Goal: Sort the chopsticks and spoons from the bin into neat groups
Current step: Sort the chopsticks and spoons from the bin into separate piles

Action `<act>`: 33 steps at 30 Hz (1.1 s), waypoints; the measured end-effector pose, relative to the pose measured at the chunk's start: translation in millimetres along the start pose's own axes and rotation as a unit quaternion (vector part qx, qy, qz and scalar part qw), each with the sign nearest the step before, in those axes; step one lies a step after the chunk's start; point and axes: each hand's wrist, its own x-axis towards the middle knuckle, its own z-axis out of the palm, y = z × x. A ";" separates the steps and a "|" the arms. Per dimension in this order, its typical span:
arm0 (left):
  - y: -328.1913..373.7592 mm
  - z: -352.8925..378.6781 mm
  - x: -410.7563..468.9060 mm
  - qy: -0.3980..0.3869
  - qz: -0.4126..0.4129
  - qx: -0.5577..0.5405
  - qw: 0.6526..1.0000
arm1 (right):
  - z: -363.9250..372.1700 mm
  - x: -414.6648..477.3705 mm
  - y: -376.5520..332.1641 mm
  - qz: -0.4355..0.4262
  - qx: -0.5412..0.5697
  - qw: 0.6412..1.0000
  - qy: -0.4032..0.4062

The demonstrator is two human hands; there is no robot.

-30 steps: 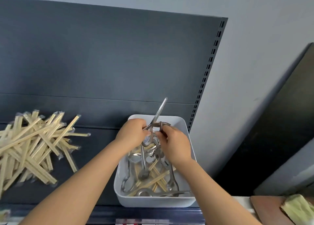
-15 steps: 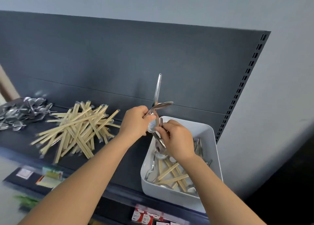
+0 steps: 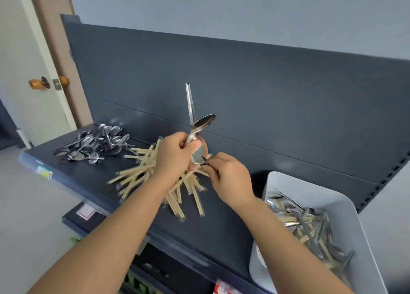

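Spoons [image 3: 204, 121] are in my left hand [image 3: 175, 153]. Its fingers are curled tight round a small bunch of them, with one handle sticking straight up and one bowl tipped out to the right. My right hand [image 3: 230, 178] is just beside it, and its fingertips [image 3: 214, 161] pinch a thin dark bit at the low end of the bunch. I think it is a spoon end, but it is too small to be sure. Both hands are up in the air over the chopstick pile [image 3: 137, 173], which lies messy on the dark shelf [image 3: 88, 178]. Further left on the shelf is the spoon pile [image 3: 95, 142]. Off to the right sits the white bin [image 3: 346, 207], with more spoons and chopsticks mixed inside. I think I am mid-job, lining up a handful of spoons. Next the bunch should go left to the spoon pile, past the sticks, and be set down without dropping any. A price tag [image 3: 45, 172] is on the shelf edge, but its writing is too blurry to read.
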 end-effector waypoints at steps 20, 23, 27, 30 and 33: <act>-183.3 -227.2 107.8 0.049 -0.065 0.106 0.991 | 206.7 164.0 -172.3 0.085 0.107 0.991 0.009; -214.1 -239.6 125.5 0.045 -0.094 0.139 0.985 | 233.6 183.4 -178.8 0.106 0.131 0.986 -0.009; -254.9 -252.0 153.8 0.022 -0.118 0.191 0.974 | 276.8 212.2 -179.5 0.144 0.158 0.976 -0.036; -285.3 -258.0 182.1 0.013 -0.141 0.214 0.967 | 309.8 236.6 -176.1 0.175 0.173 0.967 -0.060; -310.0 -262.5 209.5 -0.005 -0.160 0.230 0.960 | 336.1 262.5 -174.1 0.205 0.190 0.956 -0.086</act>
